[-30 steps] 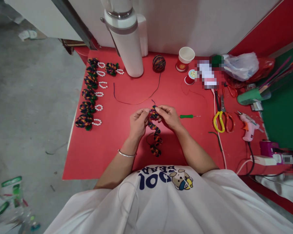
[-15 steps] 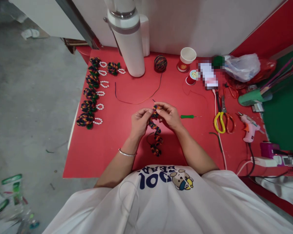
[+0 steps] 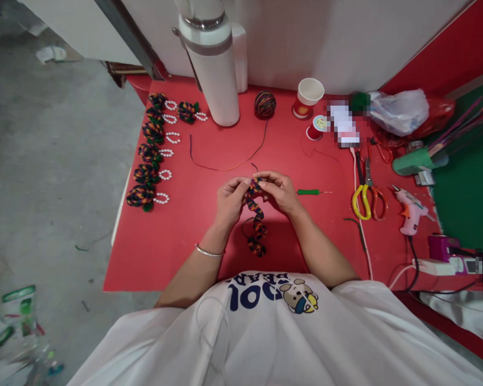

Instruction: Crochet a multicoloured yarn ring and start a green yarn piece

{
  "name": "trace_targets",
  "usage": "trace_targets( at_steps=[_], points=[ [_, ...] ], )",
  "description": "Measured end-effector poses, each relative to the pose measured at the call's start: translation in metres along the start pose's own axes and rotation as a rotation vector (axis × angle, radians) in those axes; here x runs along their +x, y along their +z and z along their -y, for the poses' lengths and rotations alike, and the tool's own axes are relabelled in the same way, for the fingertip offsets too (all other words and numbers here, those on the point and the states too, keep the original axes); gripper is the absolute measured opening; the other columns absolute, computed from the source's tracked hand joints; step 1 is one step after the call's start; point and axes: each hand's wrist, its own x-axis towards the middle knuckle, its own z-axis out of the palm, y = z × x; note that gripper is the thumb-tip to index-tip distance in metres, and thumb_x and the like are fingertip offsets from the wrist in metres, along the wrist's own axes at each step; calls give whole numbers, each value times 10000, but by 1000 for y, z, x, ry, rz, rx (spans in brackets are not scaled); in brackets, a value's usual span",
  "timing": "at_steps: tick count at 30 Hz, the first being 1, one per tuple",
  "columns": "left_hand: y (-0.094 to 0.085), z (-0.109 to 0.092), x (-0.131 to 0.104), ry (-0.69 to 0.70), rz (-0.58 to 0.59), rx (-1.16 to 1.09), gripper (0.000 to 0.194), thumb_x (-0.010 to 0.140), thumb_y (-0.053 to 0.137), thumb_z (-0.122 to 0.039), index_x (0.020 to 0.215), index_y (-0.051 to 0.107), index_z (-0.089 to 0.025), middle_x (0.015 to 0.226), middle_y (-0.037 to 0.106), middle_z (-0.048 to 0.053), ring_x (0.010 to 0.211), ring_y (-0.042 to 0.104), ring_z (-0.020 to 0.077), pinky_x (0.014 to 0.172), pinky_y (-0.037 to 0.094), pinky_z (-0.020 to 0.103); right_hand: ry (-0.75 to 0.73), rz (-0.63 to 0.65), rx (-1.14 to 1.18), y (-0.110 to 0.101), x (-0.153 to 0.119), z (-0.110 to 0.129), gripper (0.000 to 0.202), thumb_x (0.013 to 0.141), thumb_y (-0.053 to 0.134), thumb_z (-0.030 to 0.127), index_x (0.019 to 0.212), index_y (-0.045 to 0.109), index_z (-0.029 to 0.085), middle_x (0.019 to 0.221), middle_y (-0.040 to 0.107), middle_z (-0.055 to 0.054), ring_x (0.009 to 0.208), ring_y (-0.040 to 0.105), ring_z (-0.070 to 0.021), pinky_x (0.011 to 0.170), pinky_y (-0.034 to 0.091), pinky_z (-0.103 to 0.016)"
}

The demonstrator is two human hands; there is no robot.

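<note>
A curling crocheted strip [image 3: 258, 214] of dark multicoloured yarn hangs from my fingers toward the table's front edge. My left hand [image 3: 232, 198] pinches its upper end from the left between thumb and fingers. From the right, my right hand [image 3: 280, 190] grips the same end, thumb on top and fingers behind. A short yarn tail sticks out beyond my fingertips. Just right of my right hand lies a green-handled crochet hook [image 3: 309, 192], touched by neither hand. Farther back sits a ball of the same yarn [image 3: 264, 104], its loose strand curving across the red table [image 3: 177, 257].
Several yarn pieces with white bead loops [image 3: 140, 196] line the left side. A white thermos [image 3: 213, 75], a paper cup [image 3: 309, 96] and a red thread spool [image 3: 316, 127] stand at the back. On the right lie scissors [image 3: 363, 201], a pink glue gun [image 3: 414, 212] and cables.
My fingers have shifted slightly on the strip's upper end, which is now turned a little and spread between both hands. The rest lies as before.
</note>
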Motion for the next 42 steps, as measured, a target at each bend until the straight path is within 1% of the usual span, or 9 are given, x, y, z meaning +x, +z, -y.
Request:
trace_targets(
  at_steps=[11,15,21,28,30,33,35,39,42],
  points=[
    [2,-2,-1,-9,18,-14,436,672,957,-555,746,766,-170,499,525,-60,414,374,37,419,286,182,-43,-75,-17,3,-1,3,322,779,811,447,1022,771,239,743,637,51,539,519,-82,477,465,-229],
    [0,2,-2,19,17,0,397,647,988,-491,805,805,-176,678,727,11,556,618,94,549,497,217,-56,-106,5,5,-1,6,394,750,861,494,1034,765,238,780,670,40,542,532,-81,477,484,-231],
    [1,5,2,74,-78,-31,337,658,982,-454,805,836,-188,712,769,22,584,649,95,578,524,220,4,12,70,8,-2,8,628,670,957,516,1208,751,266,1097,776,-27,898,708,-137,715,619,-238],
    [1,6,0,109,-112,-16,289,647,986,-393,822,862,-199,823,816,42,740,728,123,775,604,269,67,-28,55,9,1,3,471,741,877,566,1006,768,192,721,706,49,473,592,-67,467,532,-206],
    [2,4,-2,89,-81,-20,294,668,971,-415,832,864,-196,668,730,2,608,646,90,660,565,235,68,-58,49,9,1,4,443,742,872,569,950,762,194,658,671,60,461,574,-66,455,508,-196],
    [3,-1,-3,48,-46,-43,333,692,945,-485,799,851,-184,437,428,-89,385,335,32,401,293,180,56,-87,10,10,0,7,417,743,863,583,871,755,201,634,654,54,483,551,-71,458,483,-201],
    [3,-4,-3,33,-33,-41,371,675,956,-517,777,840,-180,417,373,-101,364,259,24,370,184,184,45,-85,-12,10,-1,8,409,751,854,592,804,741,202,620,636,50,500,537,-75,467,471,-208],
    [3,-4,-1,11,-47,-10,419,606,1005,-518,793,842,-180,512,601,-43,402,380,27,398,275,180,28,-75,-18,10,-2,10,445,742,857,623,725,705,205,584,595,52,494,501,-75,451,428,-212],
    [1,1,1,9,-54,0,418,581,1021,-489,813,853,-184,726,778,27,584,626,81,560,496,203,49,-80,-40,10,-1,11,494,710,864,674,726,695,210,590,606,45,494,508,-81,445,431,-216]
  ],
)
